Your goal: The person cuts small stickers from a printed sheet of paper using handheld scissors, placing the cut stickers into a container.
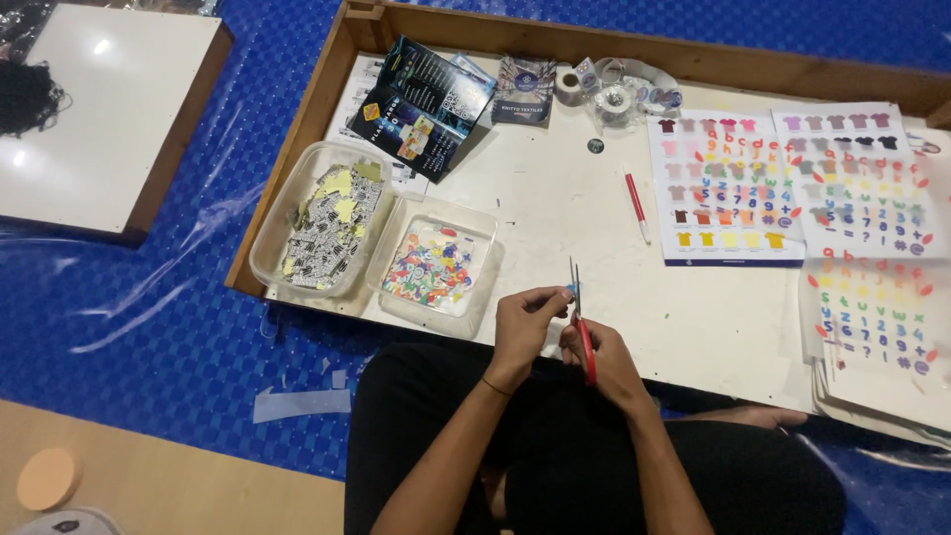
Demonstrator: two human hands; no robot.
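Your right hand [606, 355] is closed around the red handles of the scissors [581, 319], blades pointing away from you, and your left hand [525, 319] pinches a tiny blue piece [571, 288] right at the blades, just over the near edge of the white tabletop [555, 218]. That's the tight spot: your left fingertips [555, 295] sit almost touching the steel, so a quick snip could nick them, I'd judge. The piece is so small that a loose pinch could let it drop into your lap or onto the blue mat [149, 317], where it would be hard to spot. The clear tray of coloured cut-outs [436, 267] sits just left of your left hand, with the tray of yellow-and-black scraps [317, 230] beside it; an elbow swing could tip either over the table edge. The red pen [637, 208] lies well apart, and the sticker sheets [728, 188] on your right hang partly off the table, so a nudge might slide them off.
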